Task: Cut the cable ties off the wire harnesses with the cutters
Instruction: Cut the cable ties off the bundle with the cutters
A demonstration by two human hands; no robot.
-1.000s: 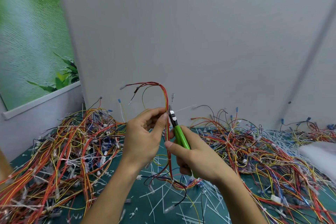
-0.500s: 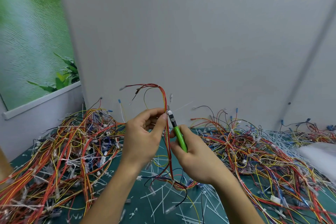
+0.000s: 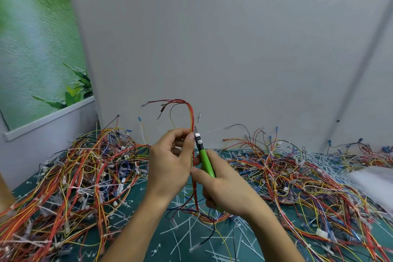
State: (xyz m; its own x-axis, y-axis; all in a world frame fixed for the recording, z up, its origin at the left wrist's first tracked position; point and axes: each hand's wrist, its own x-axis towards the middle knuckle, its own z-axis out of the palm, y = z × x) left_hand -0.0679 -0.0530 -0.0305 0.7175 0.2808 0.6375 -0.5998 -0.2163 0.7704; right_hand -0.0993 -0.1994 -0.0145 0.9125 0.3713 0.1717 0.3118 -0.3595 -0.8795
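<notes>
- The left hand [image 3: 170, 161] pinches one wire harness [image 3: 192, 117] between its thumb and fingers. The wires stand up above this hand and bend over to the left at the top.
- The right hand [image 3: 225, 189] grips the green cutters [image 3: 205, 160], with its fingers curled round the handle. The tip points up and meets the wires just above the left thumb.
- I think the cable tie is at that spot, but it is too small to see. I cannot tell if the blades are open or closed.
- To do this step well, I think only the tie should go between the blades, not the wires. The left thumb is very close to the tip, so the snip should be small and slow. A firm pinch will stop the wires from sliding.
- Above both hands there is open air, with the grey wall [image 3: 234, 59] behind.
- Left of the left hand is a big wire pile [image 3: 80, 168]. Right of the right hand is another pile [image 3: 287, 178]. Wide moves to either side could catch on them.
- Under the hands is a patch of green mat [image 3: 168, 249] with cut ties [image 3: 189, 232] on it. The low end of the harness hangs down to there.
</notes>
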